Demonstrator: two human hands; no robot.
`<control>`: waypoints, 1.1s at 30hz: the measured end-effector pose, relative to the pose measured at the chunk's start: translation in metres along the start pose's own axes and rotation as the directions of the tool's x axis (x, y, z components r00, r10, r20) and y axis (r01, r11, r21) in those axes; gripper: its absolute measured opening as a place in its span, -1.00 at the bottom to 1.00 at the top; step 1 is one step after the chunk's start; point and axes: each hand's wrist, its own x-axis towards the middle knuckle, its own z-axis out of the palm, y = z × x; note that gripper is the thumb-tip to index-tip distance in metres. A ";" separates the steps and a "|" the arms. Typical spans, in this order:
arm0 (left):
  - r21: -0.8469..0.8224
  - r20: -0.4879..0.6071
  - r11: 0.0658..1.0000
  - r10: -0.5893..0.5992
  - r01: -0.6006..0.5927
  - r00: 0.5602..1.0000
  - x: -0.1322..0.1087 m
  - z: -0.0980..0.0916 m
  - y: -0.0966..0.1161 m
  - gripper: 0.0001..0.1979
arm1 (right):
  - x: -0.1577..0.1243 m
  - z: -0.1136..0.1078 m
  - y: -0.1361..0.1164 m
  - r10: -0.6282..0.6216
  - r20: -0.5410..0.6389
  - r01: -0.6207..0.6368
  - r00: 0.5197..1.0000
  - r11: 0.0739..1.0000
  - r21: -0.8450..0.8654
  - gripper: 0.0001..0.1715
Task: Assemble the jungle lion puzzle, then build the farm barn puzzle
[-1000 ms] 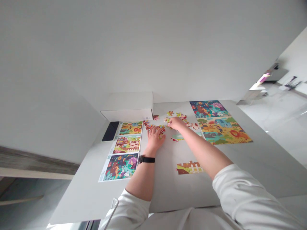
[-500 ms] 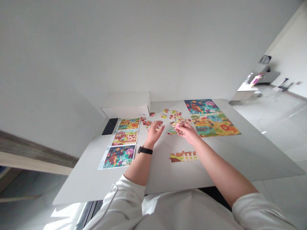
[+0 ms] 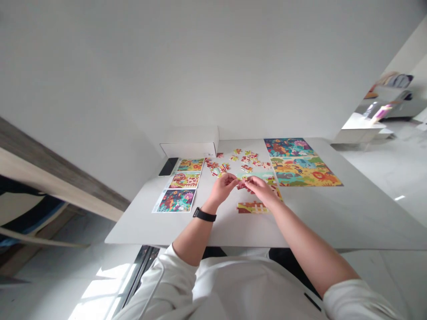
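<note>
My left hand and my right hand meet over the middle of the table, fingertips pinched together around a small red and pink jigsaw puzzle piece. Part of the piece is hidden by the fingers. Just below lies a joined puzzle strip with a white fence, partly covered by my right forearm. Beyond the hands, loose puzzle pieces are scattered, with more pieces at the left. A pale blue and green section shows behind my right hand.
Two finished puzzles, one dark and one yellow, lie at the right. Three picture sheets are lined up at the left, near a black phone. A white box stands against the wall.
My left hand has come over to the right hand, and both now pinch the puzzle piece. The right hand has drawn closer to me. The view has shifted.
</note>
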 end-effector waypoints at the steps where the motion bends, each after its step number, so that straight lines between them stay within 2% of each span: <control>1: 0.014 0.000 1.000 0.010 -0.010 1.000 -0.002 -0.001 -0.001 -0.62 | 0.002 0.001 0.001 -0.043 0.021 0.043 0.999 0.999 -0.029 -0.52; 4: 0.029 -0.036 0.999 0.034 -0.033 0.999 -0.009 -0.003 -0.009 -0.63 | 0.005 0.006 0.006 -0.120 0.047 0.123 0.992 0.991 -0.058 -0.51; 8: -0.025 -0.112 1.000 -0.016 0.013 0.994 -0.018 -0.002 -0.027 -0.55 | 0.001 0.012 0.014 -0.111 -0.011 0.110 0.994 0.991 -0.071 -0.50; 11: -0.061 -0.076 0.998 -0.033 0.028 0.997 -0.022 0.003 -0.034 -0.49 | -0.004 0.012 0.016 -0.094 -0.036 0.092 0.995 0.994 -0.056 -0.48; 16: -0.090 -0.011 0.994 -0.060 0.059 0.998 -0.023 0.011 -0.033 -0.47 | -0.008 0.009 0.016 -0.064 -0.019 0.062 0.998 0.996 -0.062 -0.50; 25: -0.029 0.041 0.997 -0.067 0.069 0.997 -0.027 0.008 -0.034 -0.49 | -0.009 0.007 0.018 -0.116 -0.061 0.106 0.991 0.985 -0.139 -0.64; 27: 0.061 0.018 0.998 -0.027 0.026 0.999 -0.029 0.007 -0.033 -0.54 | -0.010 0.007 0.017 -0.124 -0.062 0.112 0.990 0.979 -0.169 -0.68; 29: 0.214 -0.003 0.974 0.079 -0.076 0.997 -0.031 0.005 -0.028 -0.56 | -0.011 0.006 0.016 -0.118 -0.079 0.102 0.990 0.978 -0.181 -0.71; 31: 0.384 0.035 0.899 0.212 -0.209 0.977 -0.033 0.004 -0.022 -0.51 | -0.011 0.006 0.016 -0.097 -0.093 0.081 0.991 0.983 -0.165 -0.73; 33: 0.510 0.123 0.797 0.305 -0.324 0.944 -0.036 0.004 -0.015 -0.47 | -0.010 0.006 0.017 -0.065 -0.078 0.056 0.995 0.992 -0.109 -0.76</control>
